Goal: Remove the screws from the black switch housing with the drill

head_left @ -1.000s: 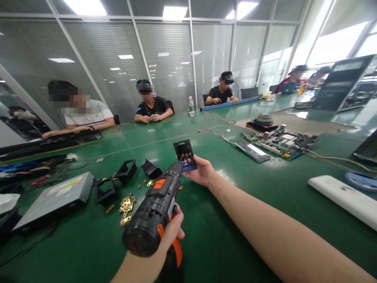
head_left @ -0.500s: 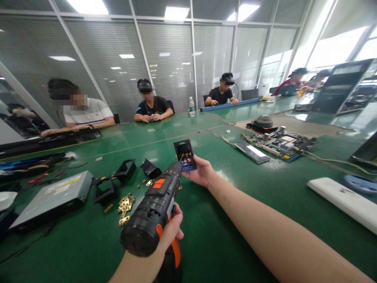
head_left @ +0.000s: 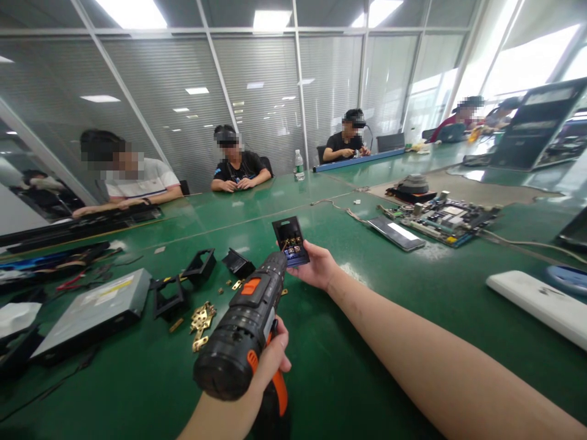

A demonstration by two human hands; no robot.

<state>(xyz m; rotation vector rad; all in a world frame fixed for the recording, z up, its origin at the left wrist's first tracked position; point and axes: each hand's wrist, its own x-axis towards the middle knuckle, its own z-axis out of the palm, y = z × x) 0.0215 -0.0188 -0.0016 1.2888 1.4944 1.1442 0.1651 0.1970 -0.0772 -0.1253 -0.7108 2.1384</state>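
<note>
My left hand (head_left: 271,357) is closed around the handle of a black and orange cordless drill (head_left: 245,327), which points forward. My right hand (head_left: 316,263) grips a small black plastic housing (head_left: 290,235) between thumb and fingers, held above the table. Brass-coloured pieces and a bluish part show inside the housing. The drill's thin bit reaches to the housing; its exact contact point is too small to make out. Left of the drill lies a pile of brass strips (head_left: 202,321). Several black plastic frames (head_left: 199,266) stand beyond it.
A silver disc drive (head_left: 96,311) lies to the left on the green table (head_left: 367,373). To the right are a circuit board (head_left: 452,220), a flat grey-black module (head_left: 397,233) and a white bar (head_left: 534,302). Several people sit across the table, near a bottle (head_left: 299,165).
The view has shifted slightly, so the table items appear a little to the right. Both hands keep their holds on the drill and the housing.
</note>
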